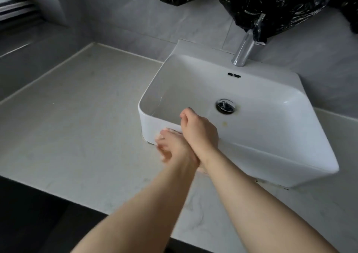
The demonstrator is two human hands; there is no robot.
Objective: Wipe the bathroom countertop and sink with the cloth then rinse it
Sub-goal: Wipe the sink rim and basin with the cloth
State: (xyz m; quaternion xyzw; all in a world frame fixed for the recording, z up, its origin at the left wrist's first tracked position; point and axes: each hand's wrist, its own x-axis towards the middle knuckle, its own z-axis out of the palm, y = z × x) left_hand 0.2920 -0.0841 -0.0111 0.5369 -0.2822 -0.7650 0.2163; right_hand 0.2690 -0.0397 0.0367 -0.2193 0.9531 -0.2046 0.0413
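Fingers (186, 116) of the right hand (199, 131) are curled at the front rim of the sink (271, 163); what they hold cannot be told. The left hand (167, 149) is blurred against the outer wall, fingers indeterminate. No cloth can be made out. A yellowish mark (224, 124) lies near the drain (225, 106); no water runs from the tap (244, 51). Judgement: wiping incomplete, rinse outstanding.

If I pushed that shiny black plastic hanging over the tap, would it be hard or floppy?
Probably floppy: the black plastic is crinkled and sags in folds. It likely weighs little, since it looks thin. It may feel slippery, as it shines.
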